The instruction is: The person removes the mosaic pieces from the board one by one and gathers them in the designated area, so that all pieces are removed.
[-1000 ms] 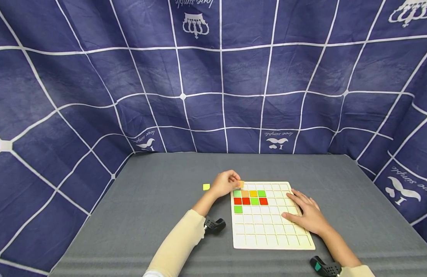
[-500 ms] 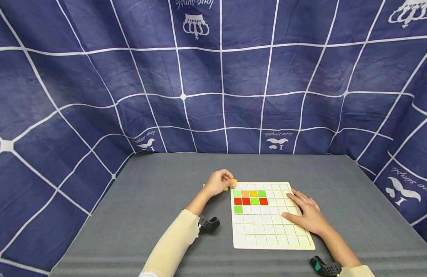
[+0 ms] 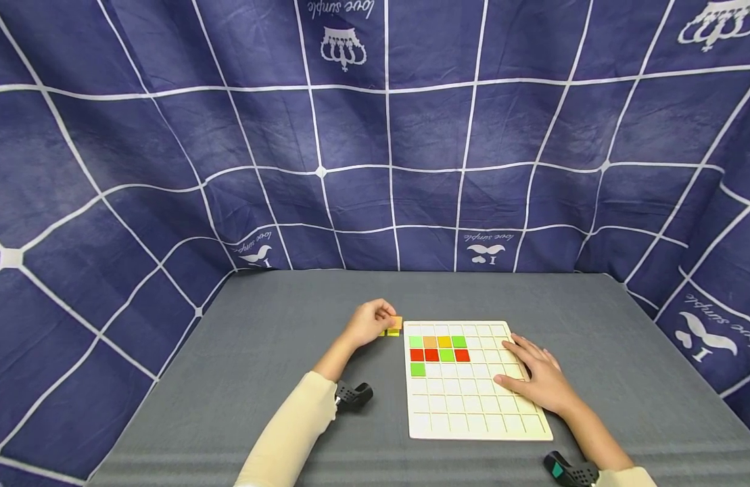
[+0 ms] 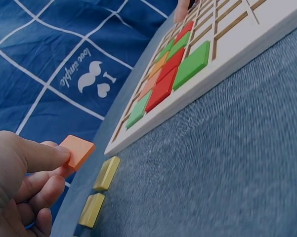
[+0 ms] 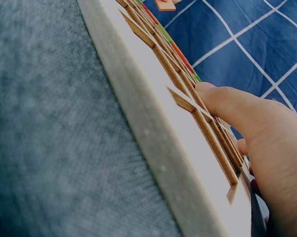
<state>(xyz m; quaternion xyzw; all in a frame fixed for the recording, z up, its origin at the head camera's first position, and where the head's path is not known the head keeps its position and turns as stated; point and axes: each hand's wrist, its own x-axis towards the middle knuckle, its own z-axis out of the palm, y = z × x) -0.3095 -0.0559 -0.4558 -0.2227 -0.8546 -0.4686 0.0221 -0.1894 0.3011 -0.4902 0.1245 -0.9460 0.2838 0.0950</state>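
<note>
Between thumb and fingers my left hand [image 3: 368, 322] pinches a small orange square tile [image 4: 80, 152], raised above the table just left of the board. Two yellow tiles [image 4: 106, 174] lie on the table below it, beside the board's left corner; the head view shows them partly covered by the hand. The cream grid board [image 3: 466, 426] holds several coloured tiles in its upper left cells, among them a red tile [image 3: 431, 355], a green tile [image 3: 418, 370] and a light green tile [image 3: 415, 341]. My right hand [image 3: 540, 380] rests on the board's right edge, fingers spread.
A grey cloth [image 3: 259, 406] covers the table. Behind and at both sides hangs a dark blue curtain [image 3: 350, 135] with white lines. A black wrist strap device [image 3: 353, 396] sits on the left wrist, a similar one [image 3: 571, 469] on the right.
My left hand has moved left with the orange tile, from above the board's upper left corner to above the yellow tiles. The right hand has stayed in place.
</note>
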